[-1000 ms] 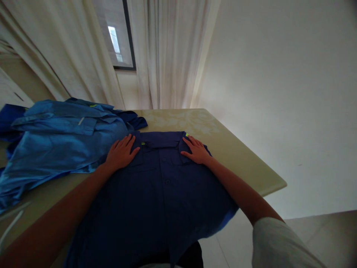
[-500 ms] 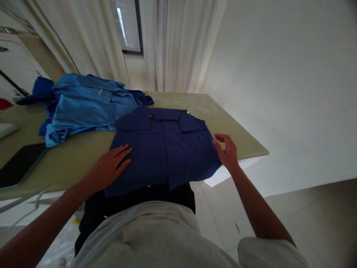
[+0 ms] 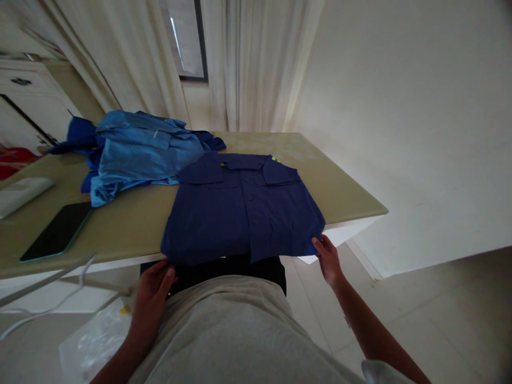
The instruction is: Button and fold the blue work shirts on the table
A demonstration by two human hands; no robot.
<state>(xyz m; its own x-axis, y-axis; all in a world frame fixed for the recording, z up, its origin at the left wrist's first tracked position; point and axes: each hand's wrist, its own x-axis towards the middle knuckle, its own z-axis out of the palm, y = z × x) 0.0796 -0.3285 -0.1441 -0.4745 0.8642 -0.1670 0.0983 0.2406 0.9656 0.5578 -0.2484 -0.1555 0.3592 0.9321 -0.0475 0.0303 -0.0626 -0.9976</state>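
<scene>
A navy work shirt [image 3: 216, 213] with buttons and folded collar flaps lies front up across the table, its bottom hem at the near edge by my body. My right hand [image 3: 329, 261] pinches its lower right corner, thumb on top of the cloth and fingers partly hidden. Beside the lower left corner is my left hand [image 3: 154, 290]; its fingers are half curled at the hem and its thumb stands apart, below the cloth. A light blue shirt [image 3: 148, 152] sits crumpled on darker blue garments [image 3: 82, 136] behind and left of the navy one.
The beige table [image 3: 332, 181] has a black tablet [image 3: 58, 232] and a white object [image 3: 24, 194] at its left. A white cable [image 3: 60, 298] hangs near the front edge above a clear plastic bag [image 3: 98, 338]. Curtains [image 3: 256, 69] and a white wall [image 3: 416, 117] bound the table.
My left hand has left the shirt's front and come down to its lower left corner. My right hand has slid down from the right side to the lower right corner. The view has shifted slightly left.
</scene>
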